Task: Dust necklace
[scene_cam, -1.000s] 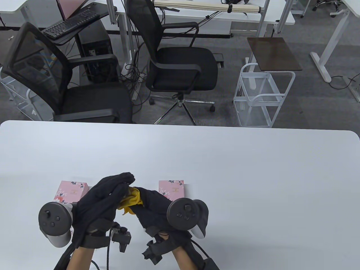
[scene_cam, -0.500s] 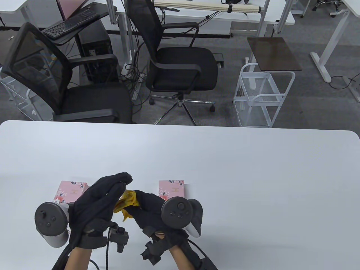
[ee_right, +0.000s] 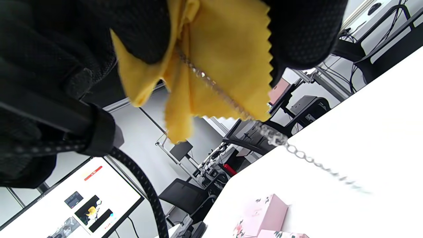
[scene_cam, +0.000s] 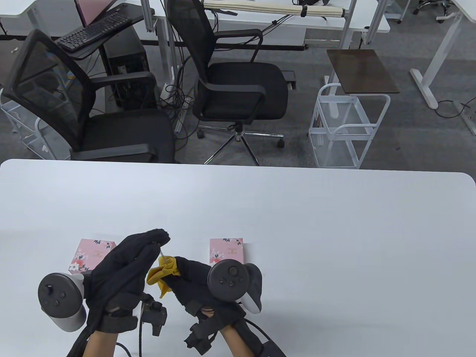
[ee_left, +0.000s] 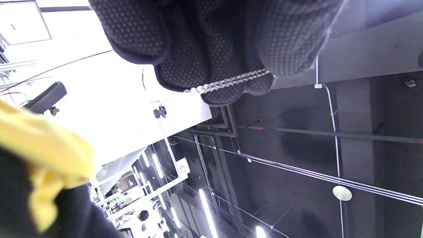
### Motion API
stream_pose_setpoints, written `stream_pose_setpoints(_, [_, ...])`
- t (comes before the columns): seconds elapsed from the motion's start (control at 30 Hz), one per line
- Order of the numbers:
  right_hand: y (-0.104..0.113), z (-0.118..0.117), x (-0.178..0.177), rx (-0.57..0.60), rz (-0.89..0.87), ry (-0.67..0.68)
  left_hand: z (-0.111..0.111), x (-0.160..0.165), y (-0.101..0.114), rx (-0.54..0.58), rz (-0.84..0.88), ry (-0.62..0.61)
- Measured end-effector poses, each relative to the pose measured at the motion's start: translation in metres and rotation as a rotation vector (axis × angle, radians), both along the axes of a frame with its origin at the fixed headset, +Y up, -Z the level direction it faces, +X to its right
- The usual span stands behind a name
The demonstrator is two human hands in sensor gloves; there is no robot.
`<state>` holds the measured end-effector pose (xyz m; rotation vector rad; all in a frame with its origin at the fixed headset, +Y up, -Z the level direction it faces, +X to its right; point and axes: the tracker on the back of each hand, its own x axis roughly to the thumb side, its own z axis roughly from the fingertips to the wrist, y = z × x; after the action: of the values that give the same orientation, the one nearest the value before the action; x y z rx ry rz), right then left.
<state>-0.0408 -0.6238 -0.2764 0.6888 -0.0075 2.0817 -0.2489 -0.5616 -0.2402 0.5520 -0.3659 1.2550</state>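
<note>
Left hand (scene_cam: 122, 267) in a black sensor glove, raised over the near part of the white table (scene_cam: 297, 223), fingertips (ee_left: 228, 89) pressed together and pinching one end of a thin silver chain necklace (ee_left: 231, 81). Right hand (scene_cam: 193, 277), also gloved in black, just beside it, fingers curled round a small yellow cleaning cloth with pinked edges (scene_cam: 161, 273), folded over the chain. In the right wrist view, necklace (ee_right: 211, 86) running through the fold of the cloth (ee_right: 224, 66) and trailing out below it, taut, toward the left hand. Grey round tracker (scene_cam: 59, 299) strapped to the back of the left hand, another (scene_cam: 232, 280) on the right. Two pink floral cardboard boxes on the table behind the hands: one (scene_cam: 93, 254) at the left, partly hidden by the left hand, the other (scene_cam: 227, 251) just beyond the right hand. Black mesh office chairs (scene_cam: 238, 85) beyond the far edge.
</note>
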Motion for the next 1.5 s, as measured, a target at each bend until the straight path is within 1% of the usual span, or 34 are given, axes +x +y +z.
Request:
stream_pose_setpoints(0.23, [-0.005, -0.002, -0.003, 0.023, 0.073, -0.034, 0.003, -0.002, 0.002, 0.015, 0.015, 0.013])
stream_pose_setpoints(0.4, [-0.009, -0.003, -0.009, -0.009, 0.105, 0.032, 0.003, -0.006, 0.002, 0.016, 0.034, 0.017])
stream_pose_setpoints(0.6, [-0.017, -0.006, -0.013, -0.007, 0.152, 0.005, 0.003, -0.01, 0.003, 0.02, 0.05, 0.024])
stream_pose_setpoints(0.7, [-0.022, -0.007, -0.015, -0.043, 0.162, 0.028, 0.003, -0.012, 0.003, 0.019, 0.061, 0.028])
stream_pose_setpoints(0.77, [-0.024, -0.008, -0.017, -0.065, 0.2, 0.062, 0.003, -0.014, 0.004, 0.019, 0.069, 0.029])
stream_pose_setpoints(0.9, [-0.03, -0.009, -0.022, -0.067, 0.252, 0.067, 0.004, -0.016, 0.004, 0.021, 0.077, 0.034])
stream_pose_setpoints(1.03, [-0.035, -0.01, -0.024, -0.095, 0.251, 0.062, 0.004, -0.017, 0.004, 0.018, 0.074, 0.041])
stream_pose_setpoints(1.2, [-0.035, -0.01, -0.026, -0.108, 0.283, 0.091, 0.004, -0.017, 0.004, 0.018, 0.066, 0.051])
stream_pose_setpoints(1.3, [-0.035, -0.009, -0.025, -0.079, 0.316, 0.055, 0.004, -0.017, 0.005, 0.021, 0.071, 0.051])
stream_pose_setpoints(1.5, [-0.038, -0.009, -0.027, -0.096, 0.343, 0.048, 0.004, -0.019, 0.004, 0.015, 0.073, 0.056])
